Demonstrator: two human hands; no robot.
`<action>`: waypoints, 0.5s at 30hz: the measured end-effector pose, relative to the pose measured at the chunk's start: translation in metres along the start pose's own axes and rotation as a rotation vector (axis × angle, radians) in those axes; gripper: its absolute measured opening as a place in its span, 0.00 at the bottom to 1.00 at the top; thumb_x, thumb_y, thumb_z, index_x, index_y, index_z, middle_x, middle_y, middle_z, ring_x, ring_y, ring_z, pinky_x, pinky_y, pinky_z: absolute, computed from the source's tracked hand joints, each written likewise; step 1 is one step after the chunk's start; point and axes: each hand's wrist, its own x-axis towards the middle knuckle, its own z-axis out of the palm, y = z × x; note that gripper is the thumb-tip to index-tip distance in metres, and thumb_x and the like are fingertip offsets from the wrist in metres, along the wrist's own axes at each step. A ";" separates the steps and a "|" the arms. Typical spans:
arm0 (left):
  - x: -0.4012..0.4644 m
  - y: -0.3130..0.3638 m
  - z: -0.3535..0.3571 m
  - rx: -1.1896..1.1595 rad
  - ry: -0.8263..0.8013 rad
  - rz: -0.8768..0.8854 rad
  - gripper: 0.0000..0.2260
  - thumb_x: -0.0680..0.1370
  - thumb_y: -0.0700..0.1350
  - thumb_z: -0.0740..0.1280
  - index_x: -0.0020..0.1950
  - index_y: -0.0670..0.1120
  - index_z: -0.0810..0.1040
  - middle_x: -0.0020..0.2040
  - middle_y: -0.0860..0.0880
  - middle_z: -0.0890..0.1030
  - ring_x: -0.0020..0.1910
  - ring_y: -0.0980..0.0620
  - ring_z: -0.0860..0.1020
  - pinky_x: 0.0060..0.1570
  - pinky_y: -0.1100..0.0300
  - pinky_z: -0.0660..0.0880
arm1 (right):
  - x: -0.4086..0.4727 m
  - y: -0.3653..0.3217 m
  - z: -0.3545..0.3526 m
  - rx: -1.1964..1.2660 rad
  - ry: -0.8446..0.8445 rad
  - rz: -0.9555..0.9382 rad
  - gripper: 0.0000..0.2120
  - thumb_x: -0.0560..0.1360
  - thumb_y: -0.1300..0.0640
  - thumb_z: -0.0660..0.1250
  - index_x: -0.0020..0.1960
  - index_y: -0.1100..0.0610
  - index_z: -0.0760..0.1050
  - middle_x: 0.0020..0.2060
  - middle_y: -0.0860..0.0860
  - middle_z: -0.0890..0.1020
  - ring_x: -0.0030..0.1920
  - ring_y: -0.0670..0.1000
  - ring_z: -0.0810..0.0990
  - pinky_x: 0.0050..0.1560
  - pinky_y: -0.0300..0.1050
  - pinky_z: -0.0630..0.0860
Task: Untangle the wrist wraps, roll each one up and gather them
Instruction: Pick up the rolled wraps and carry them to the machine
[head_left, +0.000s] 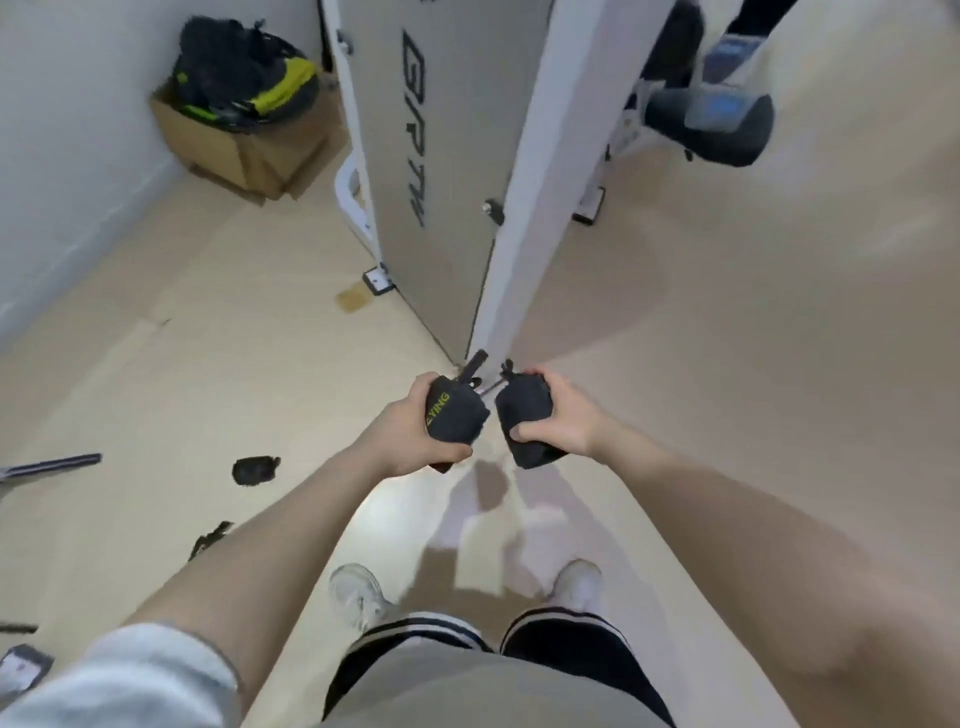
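So the person is standing on the pale floor (727, 364) holding one rolled wrist wrap in each hand, out in front at about waist height. The left hand (410, 431) is gripping the left roll (454, 415), fingers curled round it — this one has yellow lettering showing on the side and a short black tab sticking up at the top. The right hand (563, 415) is holding the right roll (524, 421) the same way, thumb across the front and fingers wrapped behind. The two rolls are sitting just beside each other, nearly touching but not quite.

As far as I can judge, the untangling and rolling of these two is looking done; both are tight bundles with nothing trailing except what looks like a thin cord between the tops, too small to be sure about.

What's left seems to be the gathering part. There's a small dark lump (254, 470) lying on the floor off to the left that could be another roll, plus a dark scrap (208, 538) nearer the left arm — can't tell if either is a wrap. A cardboard box (239, 150) with black and yellow gear is sitting in the far corner, beside a grey panel (441, 182).
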 end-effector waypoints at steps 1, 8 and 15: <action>0.013 0.023 0.025 0.009 -0.038 0.022 0.36 0.66 0.46 0.76 0.68 0.52 0.60 0.45 0.53 0.79 0.37 0.58 0.81 0.36 0.68 0.75 | -0.008 0.026 -0.022 0.031 0.029 0.022 0.41 0.57 0.50 0.74 0.68 0.50 0.63 0.61 0.55 0.72 0.57 0.53 0.75 0.57 0.47 0.74; 0.097 0.194 0.181 0.060 -0.195 0.149 0.34 0.66 0.43 0.77 0.66 0.51 0.62 0.45 0.51 0.81 0.36 0.53 0.83 0.41 0.59 0.81 | -0.050 0.182 -0.190 0.137 0.232 0.095 0.39 0.64 0.55 0.76 0.69 0.50 0.61 0.63 0.53 0.67 0.60 0.54 0.71 0.60 0.50 0.72; 0.172 0.306 0.224 0.189 -0.098 0.202 0.38 0.67 0.48 0.77 0.71 0.52 0.59 0.47 0.57 0.75 0.40 0.61 0.76 0.34 0.70 0.70 | -0.034 0.238 -0.302 0.316 0.318 0.052 0.35 0.60 0.52 0.74 0.63 0.45 0.62 0.61 0.52 0.69 0.57 0.51 0.74 0.58 0.51 0.76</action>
